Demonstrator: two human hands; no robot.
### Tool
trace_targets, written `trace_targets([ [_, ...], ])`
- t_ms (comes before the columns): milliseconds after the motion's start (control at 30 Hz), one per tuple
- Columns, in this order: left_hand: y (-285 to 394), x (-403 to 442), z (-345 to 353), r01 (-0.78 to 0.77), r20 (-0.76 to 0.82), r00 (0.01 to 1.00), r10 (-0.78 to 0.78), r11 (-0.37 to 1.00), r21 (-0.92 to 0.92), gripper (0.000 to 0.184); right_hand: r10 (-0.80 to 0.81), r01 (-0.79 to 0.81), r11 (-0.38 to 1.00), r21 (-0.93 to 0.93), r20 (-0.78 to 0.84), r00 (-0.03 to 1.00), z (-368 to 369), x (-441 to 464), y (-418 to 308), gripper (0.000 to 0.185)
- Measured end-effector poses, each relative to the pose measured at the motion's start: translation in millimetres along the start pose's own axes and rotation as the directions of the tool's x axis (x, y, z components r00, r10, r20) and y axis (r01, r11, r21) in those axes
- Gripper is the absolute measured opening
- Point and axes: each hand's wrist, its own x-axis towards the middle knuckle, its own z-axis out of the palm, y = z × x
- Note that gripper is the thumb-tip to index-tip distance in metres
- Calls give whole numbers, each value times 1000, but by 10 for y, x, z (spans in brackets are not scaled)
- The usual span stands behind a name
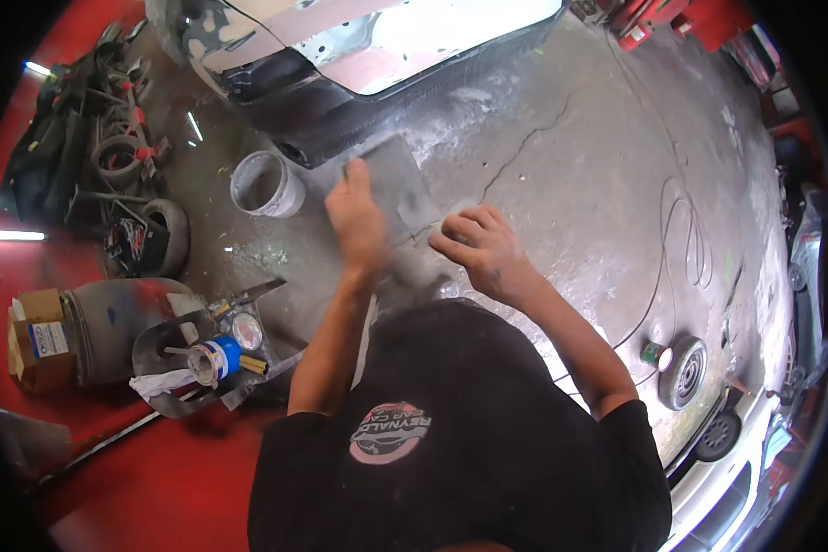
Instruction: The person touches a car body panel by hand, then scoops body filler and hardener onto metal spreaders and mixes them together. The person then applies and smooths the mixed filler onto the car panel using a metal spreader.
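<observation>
My left hand [355, 221] is blurred by motion, its fingers curled and its thumb pointing away from me. Whatever lies within its grip is hidden. Beyond it and to its right is a flat grey square sheet or board [397, 179]; I cannot tell whether the hand touches it. Close to the sheet's near right corner, my right hand [488, 250] is closed with bent fingers. What it pinches, if anything, is too small to make out. A whitish bucket [269, 184] with grey residue stands on the floor left of my left hand.
Ahead is a car body with a patchy bumper [340, 110]. At left a black stand [161, 350] carries a blue-banded can [213, 359]. A cable [662, 267], a small can [655, 355] and a wheel [684, 373] lie right. Car parts [120, 156] pile up far left.
</observation>
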Motion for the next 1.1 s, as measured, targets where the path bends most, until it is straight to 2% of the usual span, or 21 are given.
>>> trace_targets([
  [67,108,25,41,-43,-26,999,42,997,-58,36,56,-57,989,138,11,998,69,-156,158,48],
  [133,142,98,9,-144,-3,989,145,984,-102,41,199,-161,916,368,-67,978,-156,-19,57,55],
  [167,146,53,25,-9,8,1000,11,984,-177,36,284,-206,850,485,-91,955,-271,44,-37,58],
  [233,151,-68,123,257,76,966,-246,916,-307,31,136,-58,910,410,-166,977,-471,230,-145,57],
  [267,84,-128,134,343,135,939,-315,866,-363,29,62,15,931,364,-199,978,-514,283,-172,57],
  [333,-87,-244,106,505,256,863,-436,731,-459,28,-10,50,977,208,-190,982,-342,240,-163,58],
  [367,-103,-247,101,484,241,875,-420,752,-448,28,-50,74,989,130,-178,983,-243,212,-131,59],
  [467,-29,-285,63,393,170,919,-355,811,-434,29,57,-40,988,151,-107,993,-167,116,102,63],
  [533,44,-262,52,327,139,945,-297,847,-418,31,118,-118,983,142,13,993,20,-166,389,62],
  [567,139,-270,70,230,146,971,-190,907,-352,32,155,-164,977,135,75,985,77,-258,444,61],
  [633,334,-234,151,-9,158,986,48,971,-238,36,209,-204,976,71,-72,975,-107,-22,416,61],
  [667,268,-222,108,-6,186,982,30,992,-128,36,247,-242,969,52,-140,959,-210,79,316,60],
  [700,156,-161,67,-3,223,975,5,1000,-12,37,171,-170,985,23,-130,977,-344,256,214,58],
  [767,111,-115,139,-32,249,969,10,996,85,39,16,-22,999,-49,-116,993,-568,641,78,53],
  [867,15,-43,196,-89,157,985,78,994,66,40,-60,52,991,-121,-68,996,-400,636,-67,46],
  [1100,-193,11,35,-1,63,998,-5,996,89,38,-35,30,995,-97,-55,998,-130,230,-74,42],
])
